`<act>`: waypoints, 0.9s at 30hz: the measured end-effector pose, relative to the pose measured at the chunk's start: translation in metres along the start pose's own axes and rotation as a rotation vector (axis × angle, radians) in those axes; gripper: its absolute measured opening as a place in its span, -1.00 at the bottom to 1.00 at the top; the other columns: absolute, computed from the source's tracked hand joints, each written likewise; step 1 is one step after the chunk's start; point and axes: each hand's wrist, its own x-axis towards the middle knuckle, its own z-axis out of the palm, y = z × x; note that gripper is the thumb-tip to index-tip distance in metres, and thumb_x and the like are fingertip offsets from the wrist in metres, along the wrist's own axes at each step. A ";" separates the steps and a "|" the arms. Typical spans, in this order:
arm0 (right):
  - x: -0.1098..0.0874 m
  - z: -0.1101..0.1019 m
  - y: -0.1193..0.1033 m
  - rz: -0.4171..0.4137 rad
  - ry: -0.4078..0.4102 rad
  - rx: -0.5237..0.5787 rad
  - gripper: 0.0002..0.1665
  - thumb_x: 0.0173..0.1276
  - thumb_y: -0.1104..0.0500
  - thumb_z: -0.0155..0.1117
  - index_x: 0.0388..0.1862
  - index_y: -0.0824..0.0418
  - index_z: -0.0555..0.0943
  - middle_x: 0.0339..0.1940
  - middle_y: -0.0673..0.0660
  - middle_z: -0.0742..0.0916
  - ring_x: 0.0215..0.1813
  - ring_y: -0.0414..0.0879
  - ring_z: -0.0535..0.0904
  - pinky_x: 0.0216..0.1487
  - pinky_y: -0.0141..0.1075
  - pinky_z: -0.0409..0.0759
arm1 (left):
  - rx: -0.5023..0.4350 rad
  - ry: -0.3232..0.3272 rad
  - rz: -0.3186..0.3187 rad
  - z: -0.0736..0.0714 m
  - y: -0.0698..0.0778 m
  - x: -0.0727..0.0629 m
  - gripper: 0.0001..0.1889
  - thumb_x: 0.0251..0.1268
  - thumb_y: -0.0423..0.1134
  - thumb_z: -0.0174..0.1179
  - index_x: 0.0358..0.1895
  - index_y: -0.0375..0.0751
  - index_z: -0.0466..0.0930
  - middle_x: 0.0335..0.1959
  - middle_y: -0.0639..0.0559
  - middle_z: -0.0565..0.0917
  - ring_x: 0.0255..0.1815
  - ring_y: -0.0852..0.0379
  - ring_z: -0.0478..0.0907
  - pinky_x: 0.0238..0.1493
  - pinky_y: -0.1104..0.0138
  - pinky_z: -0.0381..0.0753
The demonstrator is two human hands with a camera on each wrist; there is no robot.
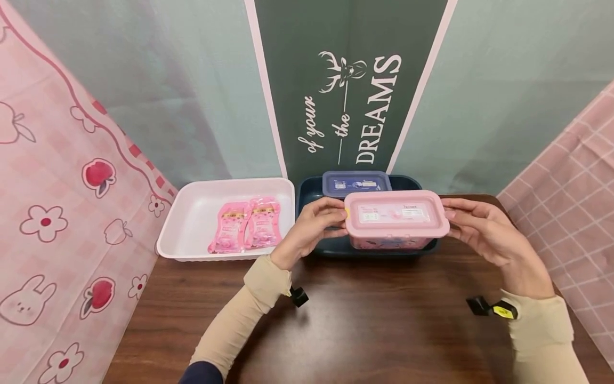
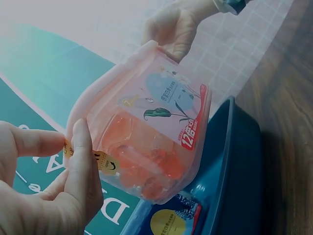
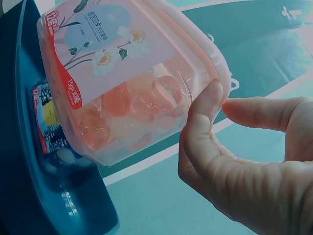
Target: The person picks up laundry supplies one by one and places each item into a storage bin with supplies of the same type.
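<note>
Both hands hold a pink-lidded box of laundry pods (image 1: 395,224) by its short ends, raised over the dark teal tray (image 1: 331,246). My left hand (image 1: 314,224) pinches the lid's left end, beside a yellow sticker (image 2: 105,162). At the other end my right hand (image 1: 484,229) pinches the lid's rim between thumb and fingers. Through the clear walls, orange-pink pods (image 3: 117,115) show below a printed floral label (image 3: 105,36). A second box, with a blue lid (image 1: 357,184), sits in the teal tray behind the pink one and is partly hidden by it.
To the left, a white tray (image 1: 192,218) holds two pink pouches (image 1: 247,224). Both trays stand on a dark wooden table (image 1: 336,320) against a green printed cloth (image 1: 355,32). Pink patterned cloths (image 1: 62,213) hang at both sides.
</note>
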 end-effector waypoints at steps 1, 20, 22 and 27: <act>0.002 0.001 0.001 0.002 0.008 0.004 -0.43 0.63 0.61 -0.32 0.36 0.51 0.58 0.23 0.28 0.79 0.14 0.00 0.80 0.16 -0.23 0.79 | -0.009 0.010 0.002 -0.001 0.000 0.001 -0.73 0.51 -0.50 0.19 0.19 -0.45 0.53 -0.25 0.04 0.73 -0.32 0.16 0.73 -0.16 0.26 0.87; 0.028 0.001 0.026 0.055 0.170 0.025 -0.56 0.65 0.54 -0.11 0.24 0.41 0.68 0.10 0.21 0.83 0.01 -0.02 0.84 0.05 -0.20 0.83 | -0.096 0.131 -0.064 -0.026 -0.008 0.014 -0.69 0.50 -0.47 0.21 0.23 -0.30 0.57 -0.28 0.06 0.74 -0.33 0.19 0.72 -0.25 0.37 0.82; 0.029 0.000 0.028 0.062 0.171 0.024 -0.56 0.65 0.53 -0.11 0.24 0.40 0.68 0.10 0.20 0.83 0.01 -0.03 0.84 0.05 -0.21 0.83 | -0.087 0.137 -0.067 -0.028 -0.008 0.015 -0.70 0.50 -0.46 0.22 0.22 -0.30 0.57 -0.27 0.06 0.74 -0.33 0.20 0.72 -0.24 0.37 0.82; 0.030 -0.002 0.035 0.080 0.171 0.026 -0.56 0.67 0.52 -0.11 0.24 0.40 0.68 0.10 0.20 0.82 0.01 -0.03 0.83 0.07 -0.21 0.83 | -0.072 0.140 -0.081 -0.033 -0.011 0.016 -0.67 0.50 -0.46 0.22 0.26 -0.31 0.57 -0.24 0.06 0.75 -0.31 0.20 0.74 -0.22 0.36 0.84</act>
